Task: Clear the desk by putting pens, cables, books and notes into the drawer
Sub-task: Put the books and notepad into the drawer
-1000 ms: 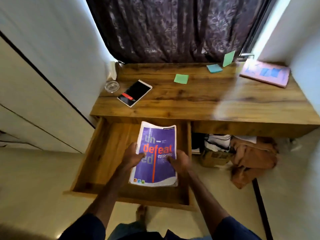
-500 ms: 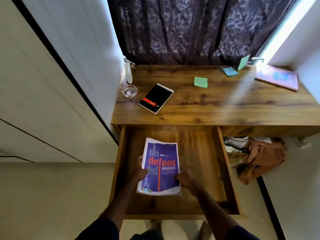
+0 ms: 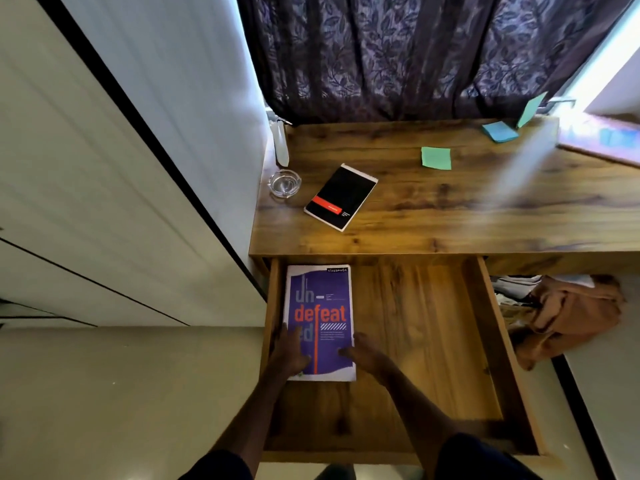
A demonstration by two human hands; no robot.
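In the open drawer (image 3: 491,341), the purple book (image 3: 320,306) lies flat against the left wall. Both hands are on its near end: the left hand (image 3: 289,353) rests spread on the cover, and the right hand (image 3: 367,353) touches the right edge with loose fingers, neither gripping. Farther off on the bench (image 3: 450,216), a black pad (image 3: 341,197) lies beside a glass dish (image 3: 284,183) by the left edge, with a green note (image 3: 436,158) mid-bench and blue notes (image 3: 500,132) near the far edge.

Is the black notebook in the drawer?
No, the black notebook lies on the desk, while only the purple notebook sits in the drawer.
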